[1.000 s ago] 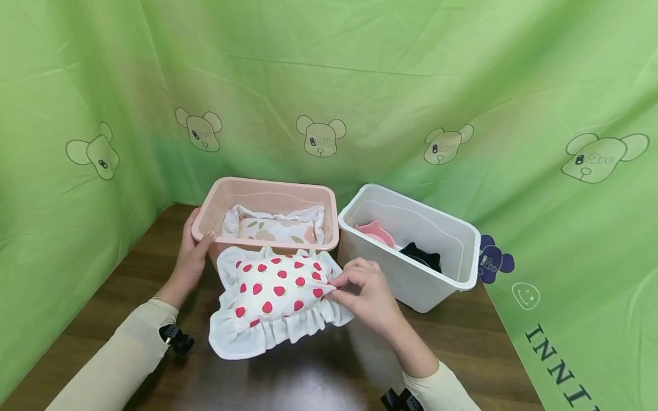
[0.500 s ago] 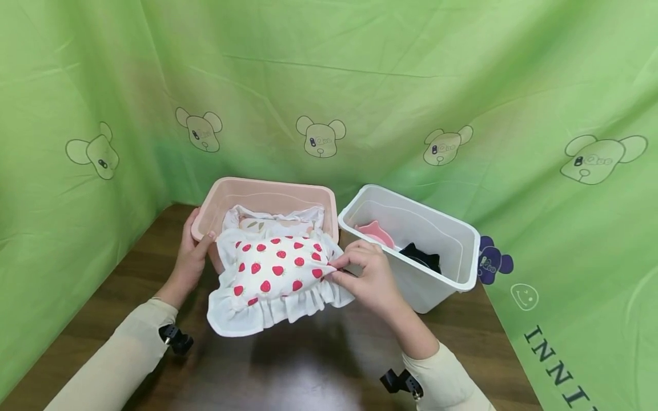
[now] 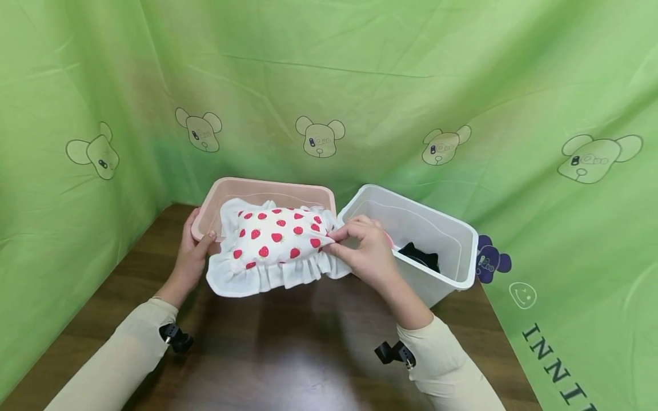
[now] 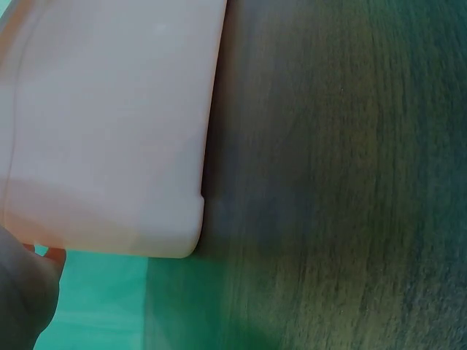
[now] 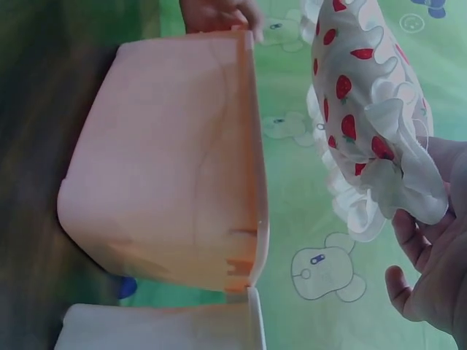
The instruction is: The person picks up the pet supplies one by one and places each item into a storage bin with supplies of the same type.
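Observation:
A small white pillow with red strawberries and a ruffled border (image 3: 277, 237) hangs over the pink bin (image 3: 272, 187), covering its front rim and most of its opening. My right hand (image 3: 367, 251) pinches the pillow by its right edge between thumb and fingers. In the right wrist view the pillow (image 5: 350, 109) is held up above the level of the bin's rim. My left hand (image 3: 192, 251) grips the bin's left front corner, thumb over the rim. The floral cloth item inside the bin is hidden behind the pillow now.
A white bin (image 3: 452, 220) stands close at the right of the pink one. In it lie a black item with pointed corners (image 3: 420, 256) and a pink item (image 3: 389, 240), mostly hidden by my right hand. A green curtain (image 3: 329, 74) hangs behind the wooden table (image 3: 288, 354).
My right hand has raised the pillow and moved it away from me, from in front of the pink bin to over it. My left hand has stayed on the bin's corner.

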A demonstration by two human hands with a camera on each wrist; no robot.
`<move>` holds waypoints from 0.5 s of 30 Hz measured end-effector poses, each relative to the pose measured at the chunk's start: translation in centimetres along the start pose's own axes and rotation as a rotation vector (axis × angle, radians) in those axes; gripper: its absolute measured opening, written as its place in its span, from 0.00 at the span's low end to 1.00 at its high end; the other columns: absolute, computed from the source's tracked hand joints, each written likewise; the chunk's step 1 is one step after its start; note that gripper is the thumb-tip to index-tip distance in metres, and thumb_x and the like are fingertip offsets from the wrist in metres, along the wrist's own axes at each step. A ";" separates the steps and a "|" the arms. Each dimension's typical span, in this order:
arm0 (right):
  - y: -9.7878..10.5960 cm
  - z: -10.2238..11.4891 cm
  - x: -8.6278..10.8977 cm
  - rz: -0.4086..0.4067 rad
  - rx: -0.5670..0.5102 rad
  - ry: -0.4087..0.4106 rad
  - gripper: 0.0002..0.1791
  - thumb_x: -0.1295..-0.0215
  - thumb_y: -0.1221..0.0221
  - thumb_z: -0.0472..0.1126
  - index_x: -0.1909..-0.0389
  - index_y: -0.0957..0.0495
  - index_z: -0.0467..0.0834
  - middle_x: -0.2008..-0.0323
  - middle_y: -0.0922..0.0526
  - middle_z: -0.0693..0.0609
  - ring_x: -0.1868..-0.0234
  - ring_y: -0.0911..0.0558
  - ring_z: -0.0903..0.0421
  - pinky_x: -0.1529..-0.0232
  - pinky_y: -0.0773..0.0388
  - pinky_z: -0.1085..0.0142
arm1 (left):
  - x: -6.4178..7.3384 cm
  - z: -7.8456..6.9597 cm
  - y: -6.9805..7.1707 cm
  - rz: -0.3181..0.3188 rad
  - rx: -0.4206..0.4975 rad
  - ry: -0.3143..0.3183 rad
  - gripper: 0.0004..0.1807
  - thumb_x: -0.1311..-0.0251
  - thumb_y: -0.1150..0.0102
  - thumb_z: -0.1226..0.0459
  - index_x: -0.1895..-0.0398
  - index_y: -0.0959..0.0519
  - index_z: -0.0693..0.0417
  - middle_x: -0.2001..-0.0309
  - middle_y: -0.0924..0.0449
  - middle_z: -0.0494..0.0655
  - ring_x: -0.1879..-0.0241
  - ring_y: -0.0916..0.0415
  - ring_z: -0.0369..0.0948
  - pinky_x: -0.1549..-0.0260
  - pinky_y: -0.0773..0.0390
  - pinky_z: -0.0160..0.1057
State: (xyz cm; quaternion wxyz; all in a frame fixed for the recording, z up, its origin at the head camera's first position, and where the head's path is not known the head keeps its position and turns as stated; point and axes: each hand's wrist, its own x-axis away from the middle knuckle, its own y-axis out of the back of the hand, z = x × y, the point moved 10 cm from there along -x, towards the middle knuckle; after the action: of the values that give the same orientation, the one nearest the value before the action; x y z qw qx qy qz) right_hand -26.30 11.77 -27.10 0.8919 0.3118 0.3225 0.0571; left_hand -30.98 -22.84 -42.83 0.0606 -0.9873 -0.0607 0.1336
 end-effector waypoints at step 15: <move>0.4 -0.2 -4.0 -0.009 0.075 -0.029 0.06 0.46 0.24 0.41 0.68 0.10 0.46 0.66 0.15 0.54 0.56 0.23 0.56 0.43 0.34 0.55 | -0.1 -0.3 0.2 -0.013 -0.006 -0.011 0.38 0.23 0.56 0.69 0.17 0.59 0.49 0.19 0.57 0.51 0.22 0.54 0.48 0.32 0.44 0.24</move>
State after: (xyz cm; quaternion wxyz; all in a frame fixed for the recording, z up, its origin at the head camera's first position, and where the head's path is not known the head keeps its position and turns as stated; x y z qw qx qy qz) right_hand -29.53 11.01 -24.80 0.8844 0.3446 0.3126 0.0365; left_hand -30.96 -23.04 -42.55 0.0582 -0.9863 -0.0678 0.1384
